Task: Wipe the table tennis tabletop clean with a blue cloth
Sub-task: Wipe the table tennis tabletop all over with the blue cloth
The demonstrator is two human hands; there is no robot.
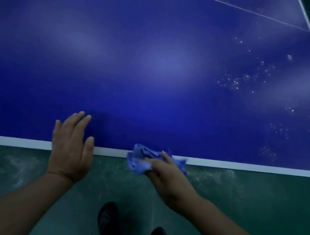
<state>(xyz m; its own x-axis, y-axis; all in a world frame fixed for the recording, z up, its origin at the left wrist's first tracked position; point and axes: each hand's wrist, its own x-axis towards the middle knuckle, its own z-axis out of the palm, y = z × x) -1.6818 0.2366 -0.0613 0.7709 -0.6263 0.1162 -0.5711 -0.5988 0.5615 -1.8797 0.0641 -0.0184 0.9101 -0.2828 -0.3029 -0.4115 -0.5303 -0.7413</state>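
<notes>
The crumpled, light-blue cloth [145,160] sits bunched in the right hand [164,174], whose fingers curl around it and pinch its folds against the white painted edge line [19,141] of the glossy, dark-blue table tennis tabletop [136,75]. Loose corners of fabric stick out to either side of those fingers, and part of it hangs past the table's edge. The left hand [70,148] lies flat, fingers extended and close together, thumb slightly apart, fingertips on the blue surface. Beyond and right of the right hand's fingers, pale droplet-like specks [233,82] dot the tabletop. Below both hands are green floor [257,200] and dark perforated shoes [109,221].
</notes>
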